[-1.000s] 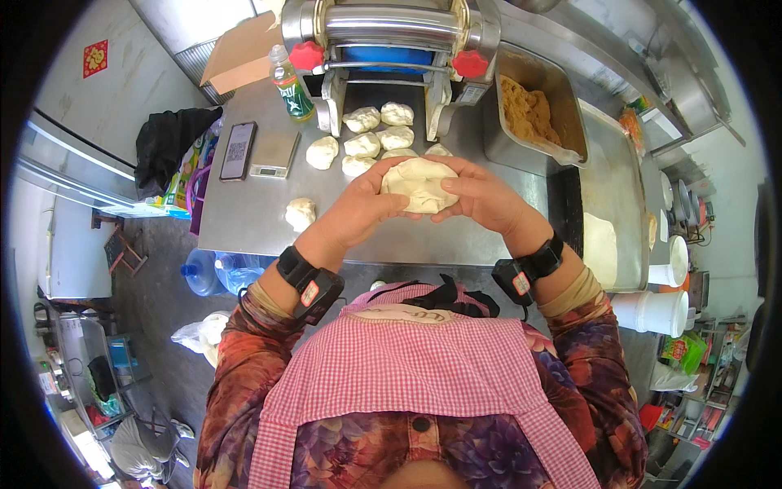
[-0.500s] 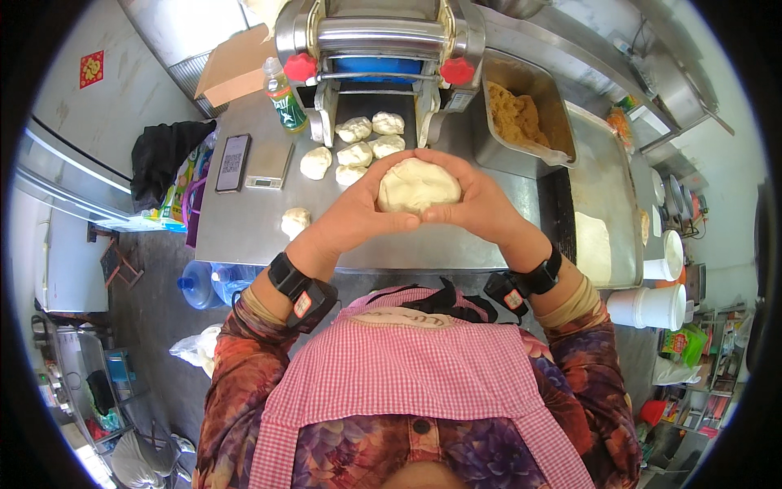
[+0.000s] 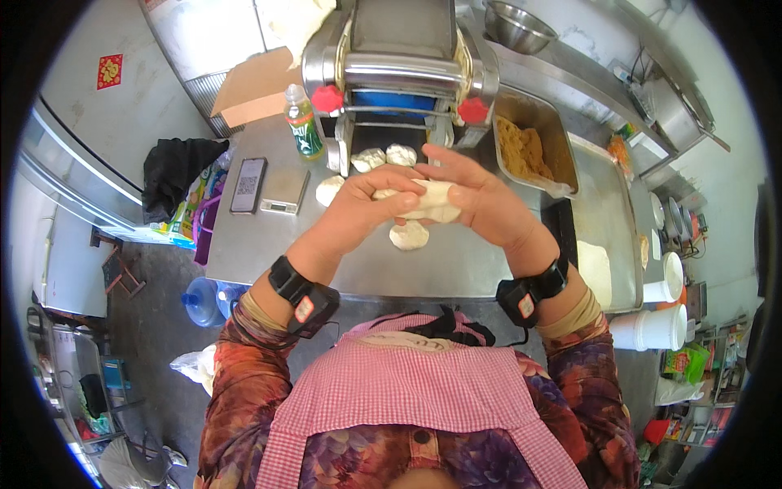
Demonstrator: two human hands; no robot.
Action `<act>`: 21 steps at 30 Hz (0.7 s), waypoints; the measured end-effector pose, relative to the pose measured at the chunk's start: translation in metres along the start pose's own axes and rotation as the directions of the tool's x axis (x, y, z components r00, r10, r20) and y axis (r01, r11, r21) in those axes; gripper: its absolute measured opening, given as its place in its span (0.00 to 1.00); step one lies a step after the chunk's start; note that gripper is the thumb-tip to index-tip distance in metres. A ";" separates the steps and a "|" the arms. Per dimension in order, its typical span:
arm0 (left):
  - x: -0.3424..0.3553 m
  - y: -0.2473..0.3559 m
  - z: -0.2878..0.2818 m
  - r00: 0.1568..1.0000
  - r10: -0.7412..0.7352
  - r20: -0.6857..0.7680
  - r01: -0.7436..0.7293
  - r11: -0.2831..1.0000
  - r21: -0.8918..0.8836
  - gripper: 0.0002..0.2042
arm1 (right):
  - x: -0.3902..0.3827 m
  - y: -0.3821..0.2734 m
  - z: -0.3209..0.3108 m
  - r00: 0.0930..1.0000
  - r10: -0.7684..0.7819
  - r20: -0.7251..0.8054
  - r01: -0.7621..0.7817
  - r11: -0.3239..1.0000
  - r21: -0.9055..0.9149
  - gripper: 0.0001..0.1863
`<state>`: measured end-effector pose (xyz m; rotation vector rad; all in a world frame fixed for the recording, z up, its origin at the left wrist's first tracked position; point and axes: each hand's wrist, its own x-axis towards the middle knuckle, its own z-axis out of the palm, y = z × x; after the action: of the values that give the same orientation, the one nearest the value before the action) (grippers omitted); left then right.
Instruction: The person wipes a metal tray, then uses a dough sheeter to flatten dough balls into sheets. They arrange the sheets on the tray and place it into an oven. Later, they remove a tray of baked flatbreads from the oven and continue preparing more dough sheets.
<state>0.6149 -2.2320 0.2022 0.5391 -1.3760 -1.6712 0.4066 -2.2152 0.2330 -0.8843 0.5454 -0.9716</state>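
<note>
A piece of pale dough, folded into a thick, uneven shape, is between my hands above the steel table. My left hand has fingers curled over it, with the thumb against its near side. My right hand grips its right part with the thumb, index finger raised. Just below lies another dough lump. Several more lumps sit behind my hands at the foot of the steel dough roller; some are hidden by my fingers.
On the steel table are a phone, a small scale, a bottle and a cardboard box. At right stand a deep pan of brown mixture, a long tray and white buckets.
The dough in my hands was a broad round piece and is now folded narrower. My right fingers have lifted. The scene sits lower in the picture than half a second ago.
</note>
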 end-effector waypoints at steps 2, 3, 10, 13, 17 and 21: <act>0.007 0.008 0.001 0.999 0.037 -0.033 -0.032 0.990 0.138 0.16 | 0.009 0.001 0.010 0.996 -0.070 -0.054 0.046 0.931 -0.362 0.22; 0.009 0.012 0.002 0.998 0.036 -0.046 -0.027 0.983 0.183 0.16 | 0.013 0.000 0.013 0.995 -0.055 -0.080 0.014 0.897 -0.442 0.22; 0.014 0.056 -0.018 0.997 -0.073 -0.028 0.078 0.962 0.260 0.13 | 0.024 -0.041 0.009 0.998 0.019 -0.062 -0.055 0.759 -0.648 0.18; 0.028 0.077 -0.029 0.998 -0.053 -0.030 0.059 0.964 0.260 0.12 | 0.037 -0.070 0.004 0.996 0.081 -0.043 -0.091 0.789 -0.608 0.18; 0.075 0.107 -0.050 0.996 0.018 -0.090 0.021 0.911 0.412 0.12 | 0.079 -0.114 -0.012 0.998 -0.038 0.058 0.067 0.748 -0.660 0.20; 0.148 0.118 -0.073 0.972 0.208 -0.111 -0.117 0.837 0.535 0.09 | 0.148 -0.146 -0.034 0.974 -0.224 0.021 0.170 0.672 -0.721 0.18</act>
<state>0.6362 -2.3956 0.3206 0.8247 -1.7066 -1.0711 0.3828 -2.3987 0.3344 -1.6561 0.9413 -0.9906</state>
